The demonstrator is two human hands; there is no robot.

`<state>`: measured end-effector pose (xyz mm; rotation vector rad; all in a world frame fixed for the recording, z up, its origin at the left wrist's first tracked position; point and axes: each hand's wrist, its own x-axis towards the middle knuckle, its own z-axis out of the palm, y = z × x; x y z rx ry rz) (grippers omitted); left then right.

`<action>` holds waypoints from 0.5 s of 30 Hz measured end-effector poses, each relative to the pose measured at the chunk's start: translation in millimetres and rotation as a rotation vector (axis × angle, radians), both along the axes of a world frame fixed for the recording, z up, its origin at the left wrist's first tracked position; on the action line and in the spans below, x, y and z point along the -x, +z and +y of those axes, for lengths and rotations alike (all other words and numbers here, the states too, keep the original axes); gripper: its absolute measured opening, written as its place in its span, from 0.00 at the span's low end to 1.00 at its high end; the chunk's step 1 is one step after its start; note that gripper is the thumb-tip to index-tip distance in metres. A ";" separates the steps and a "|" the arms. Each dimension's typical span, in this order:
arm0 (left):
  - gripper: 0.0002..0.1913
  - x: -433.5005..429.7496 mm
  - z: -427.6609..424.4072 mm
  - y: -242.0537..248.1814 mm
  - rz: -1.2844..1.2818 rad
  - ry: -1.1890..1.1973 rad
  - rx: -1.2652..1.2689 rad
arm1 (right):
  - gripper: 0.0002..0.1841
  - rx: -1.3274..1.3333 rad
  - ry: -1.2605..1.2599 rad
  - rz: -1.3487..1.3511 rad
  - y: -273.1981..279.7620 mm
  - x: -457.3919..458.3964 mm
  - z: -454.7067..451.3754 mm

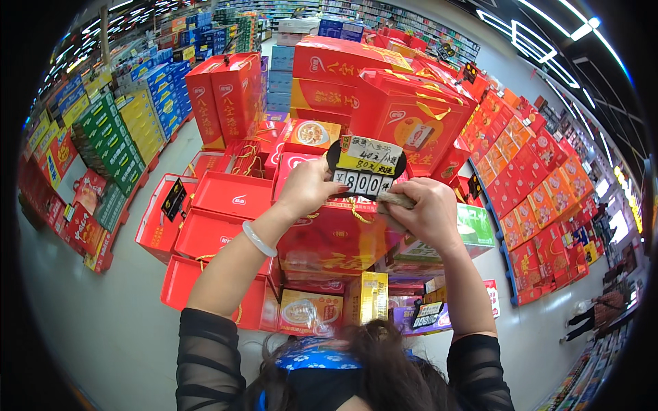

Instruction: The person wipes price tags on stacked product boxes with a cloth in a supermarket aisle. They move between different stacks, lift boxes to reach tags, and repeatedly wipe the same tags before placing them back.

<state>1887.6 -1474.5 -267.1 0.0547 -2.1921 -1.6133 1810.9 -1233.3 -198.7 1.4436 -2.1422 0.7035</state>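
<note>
My left hand (pixel 308 187) grips the left end of a black price sign (pixel 363 167) with a yellow card and number tiles. A folded beige cloth (pixel 395 209) is pinched in my right hand (pixel 426 208), touching the sign's lower right corner. The sign stands just above a red gift box (pixel 334 241) with a gold cord handle. Behind it rests a carton with a bowl picture (pixel 311 132). Open red gift boxes (pixel 234 192) lie left of my left hand. A green and white carton (pixel 474 224) is partly hidden behind my right forearm.
Tall red gift boxes (pixel 226 100) and a large red gift bag (pixel 411 123) rise behind. Another black sign (pixel 174 199) leans at the left, and a third (pixel 427 314) is low at the right. Stacked cartons (pixel 110 144) line the left; a blue pallet (pixel 496 231) edges the right stack. A person (pixel 599 313) is far right.
</note>
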 end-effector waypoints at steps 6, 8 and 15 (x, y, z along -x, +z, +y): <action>0.09 -2.3 0.8 -5.1 0.062 0.179 0.317 | 0.10 0.141 -0.038 0.124 -2.2 -33.9 -72.7; 0.08 -5.4 2.9 -0.9 0.032 0.189 0.277 | 0.10 0.154 -0.071 0.131 5.8 -33.6 -89.4; 0.08 -17.6 9.5 9.2 0.023 0.274 0.439 | 0.09 0.263 -0.175 0.199 21.9 -34.8 -109.4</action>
